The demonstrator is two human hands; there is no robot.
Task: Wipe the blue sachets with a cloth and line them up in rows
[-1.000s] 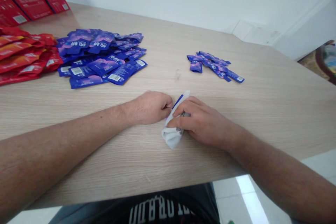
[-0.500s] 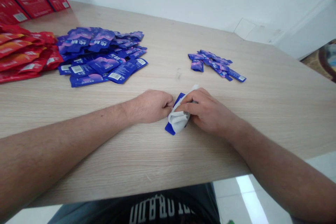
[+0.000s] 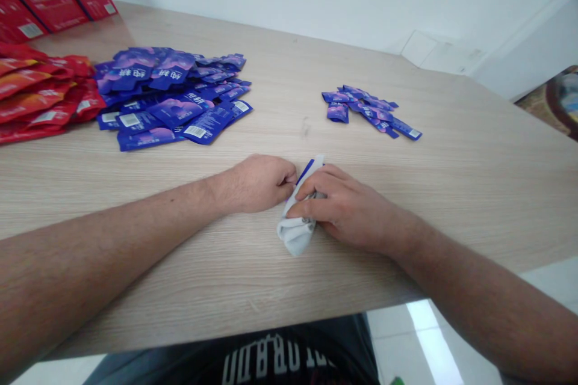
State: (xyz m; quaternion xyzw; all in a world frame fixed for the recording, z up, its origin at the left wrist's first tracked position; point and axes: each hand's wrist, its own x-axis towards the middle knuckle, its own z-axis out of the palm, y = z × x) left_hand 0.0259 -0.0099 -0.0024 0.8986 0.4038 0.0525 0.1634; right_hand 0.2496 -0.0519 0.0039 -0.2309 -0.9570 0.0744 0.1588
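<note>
The right hand (image 3: 354, 207) pinched a white cloth (image 3: 295, 236) over a blue packet (image 3: 306, 170) beside the curled left hand (image 3: 264, 183), whose grip I couldn't tell; the packet seemed light, bendy, slippery, best held by its edge.

Blue packets (image 3: 178, 109), red packets (image 3: 38, 99) on table (image 3: 180, 277)

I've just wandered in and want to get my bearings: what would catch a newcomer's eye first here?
Probably the big heap of blue-purple packets toward the table's far left, beside the bright red packets at the picture's left edge. Next come the hands near the middle: the right hand holds a bunched white cloth over a blue strip, with the left hand close beside it.
</note>
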